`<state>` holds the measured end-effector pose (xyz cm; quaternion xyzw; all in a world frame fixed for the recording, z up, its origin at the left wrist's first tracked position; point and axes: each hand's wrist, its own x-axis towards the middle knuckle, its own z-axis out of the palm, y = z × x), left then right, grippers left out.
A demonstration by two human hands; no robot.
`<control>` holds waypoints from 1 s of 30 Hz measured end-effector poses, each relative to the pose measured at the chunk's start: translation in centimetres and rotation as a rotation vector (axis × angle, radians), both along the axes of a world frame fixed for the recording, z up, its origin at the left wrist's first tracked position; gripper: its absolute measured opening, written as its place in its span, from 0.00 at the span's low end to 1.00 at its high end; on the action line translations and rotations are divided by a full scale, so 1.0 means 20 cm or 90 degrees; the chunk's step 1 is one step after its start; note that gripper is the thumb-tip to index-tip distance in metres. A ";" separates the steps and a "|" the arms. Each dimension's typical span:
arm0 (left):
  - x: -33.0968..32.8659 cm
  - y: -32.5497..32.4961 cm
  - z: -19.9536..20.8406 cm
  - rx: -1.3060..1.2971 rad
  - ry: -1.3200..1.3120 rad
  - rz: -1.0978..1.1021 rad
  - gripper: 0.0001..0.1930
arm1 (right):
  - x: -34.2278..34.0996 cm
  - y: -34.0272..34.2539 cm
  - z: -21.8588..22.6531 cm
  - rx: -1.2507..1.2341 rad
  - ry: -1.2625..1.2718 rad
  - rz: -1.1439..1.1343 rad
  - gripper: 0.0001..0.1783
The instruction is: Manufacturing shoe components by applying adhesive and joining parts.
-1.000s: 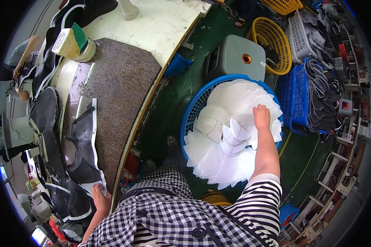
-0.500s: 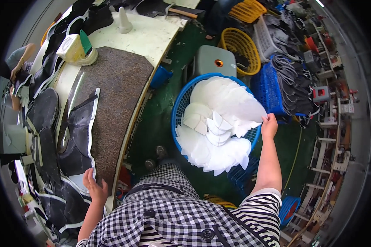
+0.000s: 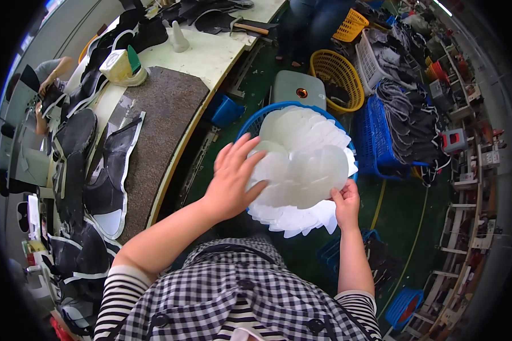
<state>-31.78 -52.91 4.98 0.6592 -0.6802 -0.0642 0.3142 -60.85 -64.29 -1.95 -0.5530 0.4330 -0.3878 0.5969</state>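
Observation:
Pinched at its right lower edge by my right hand [image 3: 347, 206] is a thin, whitish, translucent cut piece [image 3: 310, 176] with rounded lobes. It is held over a round blue plastic basket [image 3: 246, 132]. Fanned stacks of similar white pieces [image 3: 301, 128] fill the basket, more of them showing below the held one. My left hand [image 3: 228, 181] is at the held piece's left edge, fingers spread; whether the fingertips touch it cannot be made out. On the workbench to the left lies a black flat piece with white edging [image 3: 116, 165], away from both hands.
The workbench [image 3: 213, 57] carries a brown mat [image 3: 173, 108], a white cone [image 3: 178, 38], a hammer [image 3: 247, 26] and more black pieces. Beyond the basket stand a grey stool [image 3: 298, 85], a yellow basket [image 3: 341, 71] and a blue crate [image 3: 372, 136]. Another person's arms [image 3: 54, 77] show far left.
My left hand has left the bench edge and come across to the basket. My right hand has drawn a white piece from the stack toward me.

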 end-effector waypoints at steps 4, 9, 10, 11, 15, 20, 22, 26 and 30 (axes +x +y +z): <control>-0.30 -0.29 0.04 0.061 0.052 -0.149 0.20 | -0.21 0.07 -0.01 -0.058 0.008 0.107 0.13; -0.59 -0.34 -0.06 0.416 0.203 -0.190 0.16 | -0.49 0.14 -0.08 0.077 -0.021 0.125 0.14; -0.63 -0.35 -0.08 0.398 0.203 -0.189 0.16 | -0.51 0.14 -0.11 0.080 -0.028 0.096 0.15; -0.67 -0.36 -0.08 0.429 0.194 -0.172 0.16 | -0.53 0.13 -0.13 0.076 -0.050 0.094 0.15; -0.72 -0.42 -0.06 0.361 0.260 -0.219 0.15 | -0.46 0.01 -0.16 -0.162 0.124 -0.048 0.18; -0.66 -0.39 -0.02 0.382 0.266 -0.235 0.17 | -0.26 -0.15 -0.03 -0.054 -0.061 0.064 0.24; -0.59 -0.36 -0.03 0.378 0.253 -0.196 0.18 | -0.16 -0.18 0.02 0.006 0.040 0.111 0.16; -0.38 -0.29 -0.14 0.350 0.379 -0.110 0.20 | 0.12 -0.16 0.05 -0.407 0.065 0.117 0.09; -0.05 -0.20 -0.26 0.345 0.509 -0.021 0.22 | 0.30 -0.07 0.16 -0.476 -0.059 0.199 0.06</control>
